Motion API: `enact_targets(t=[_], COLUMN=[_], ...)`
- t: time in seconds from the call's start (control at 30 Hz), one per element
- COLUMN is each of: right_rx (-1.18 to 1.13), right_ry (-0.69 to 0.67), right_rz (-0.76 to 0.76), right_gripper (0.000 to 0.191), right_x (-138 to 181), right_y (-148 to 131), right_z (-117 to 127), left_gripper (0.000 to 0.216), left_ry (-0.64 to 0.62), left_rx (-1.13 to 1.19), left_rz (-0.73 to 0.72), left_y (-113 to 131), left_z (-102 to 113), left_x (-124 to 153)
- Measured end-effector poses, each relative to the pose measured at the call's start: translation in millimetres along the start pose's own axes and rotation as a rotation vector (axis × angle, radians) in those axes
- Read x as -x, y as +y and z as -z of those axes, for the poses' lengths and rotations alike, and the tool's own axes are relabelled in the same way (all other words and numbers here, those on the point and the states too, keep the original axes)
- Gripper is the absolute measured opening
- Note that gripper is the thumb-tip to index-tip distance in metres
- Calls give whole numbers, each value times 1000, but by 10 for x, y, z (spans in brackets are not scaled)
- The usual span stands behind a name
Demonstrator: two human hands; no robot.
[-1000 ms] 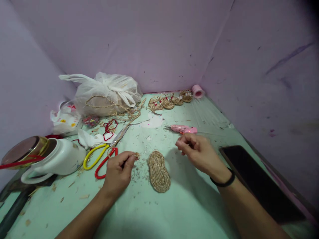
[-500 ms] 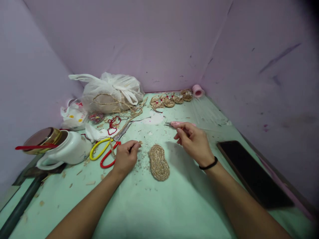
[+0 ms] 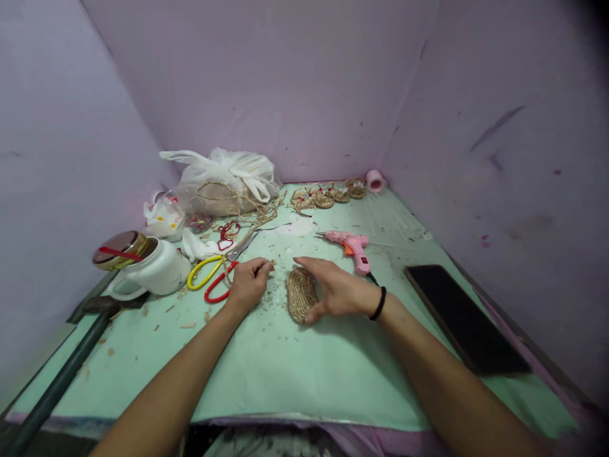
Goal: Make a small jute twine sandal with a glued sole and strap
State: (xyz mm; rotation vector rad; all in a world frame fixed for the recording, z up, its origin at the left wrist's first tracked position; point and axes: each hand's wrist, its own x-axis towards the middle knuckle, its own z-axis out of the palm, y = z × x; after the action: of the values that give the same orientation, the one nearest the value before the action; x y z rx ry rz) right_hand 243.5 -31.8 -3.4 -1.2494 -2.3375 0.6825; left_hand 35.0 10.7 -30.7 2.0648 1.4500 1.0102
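Observation:
A small sole of coiled jute rope point(image 3: 301, 298), narrowed at the middle, lies flat on the green tabletop. From its right side my right hand point(image 3: 340, 289) reaches over it, fingers and thumb spread, the thumb at its lower edge. To the left, my left hand point(image 3: 250, 282) is closed in a pinch beside the scissors point(image 3: 219, 274) with yellow and red handles. A tiny tan bit shows at its fingertips; I cannot tell what it is or whether it is held. Behind my right hand lies a pink glue gun point(image 3: 349, 244), its nozzle pointing left.
At the back stand a tied white plastic bag point(image 3: 228, 181) with rope, several finished jute slippers point(image 3: 323, 198) and a pink spool point(image 3: 375, 181). A white mug point(image 3: 159, 270) and a hammer point(image 3: 80, 355) are at left, a phone point(image 3: 464, 317) at right. Red cord point(image 3: 228, 235) lies near the scissors.
My right hand has left the glue gun and moved down and left to the jute sole, its fingers opening. My left hand stays pinched. The view has shifted slightly.

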Motion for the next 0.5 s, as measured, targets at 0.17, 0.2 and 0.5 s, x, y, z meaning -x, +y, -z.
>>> enact_targets(t=[0.17,0.2,0.5], right_rx=[65,71,-24], right_ry=[-98,-94,29], right_rz=[40,46,8], right_gripper=[103,103,100], right_x=[-10,-13,-38], right_y=[-74,-79,-60], right_z=[-144,-160,-69], left_gripper=[24,24,25], left_ry=[-6,-9,-41], left_rx=[10,12,31], left_rz=[-8,-8,-10], left_y=[9,10,3], left_z=[2,1,6], left_x=[7,8,8])
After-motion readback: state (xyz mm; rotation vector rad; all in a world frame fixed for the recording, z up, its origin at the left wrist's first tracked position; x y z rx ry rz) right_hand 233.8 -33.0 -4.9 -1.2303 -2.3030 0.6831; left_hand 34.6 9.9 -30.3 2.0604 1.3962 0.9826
